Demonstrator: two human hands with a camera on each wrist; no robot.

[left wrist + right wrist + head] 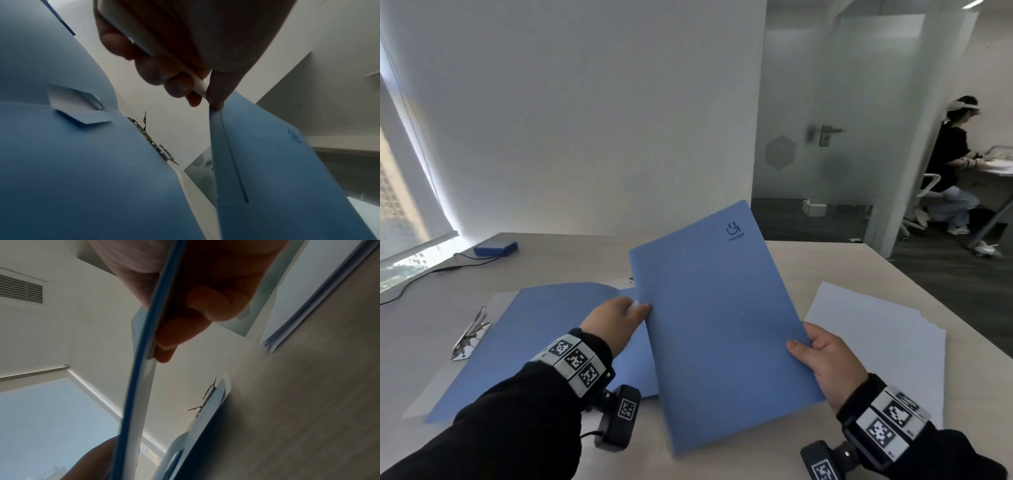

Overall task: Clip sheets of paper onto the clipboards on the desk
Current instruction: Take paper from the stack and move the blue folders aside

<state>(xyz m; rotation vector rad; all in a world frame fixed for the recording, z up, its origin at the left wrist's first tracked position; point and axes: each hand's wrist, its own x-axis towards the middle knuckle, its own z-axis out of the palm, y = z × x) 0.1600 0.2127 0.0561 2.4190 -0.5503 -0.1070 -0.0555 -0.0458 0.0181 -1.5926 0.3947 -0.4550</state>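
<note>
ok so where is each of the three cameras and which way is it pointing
Head: worn on the head, looks forward and down at the desk; both hands, left hand and right hand, grip the closed blue folder.
Left wrist: under the left hand, looks up along its fingers.
Right wrist: looks up along the right hand's fingers.
Shared: all three show this folder.

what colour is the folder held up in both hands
Blue, with a small darker blue logo near its top corner; the folder shows best in the head view.
</note>
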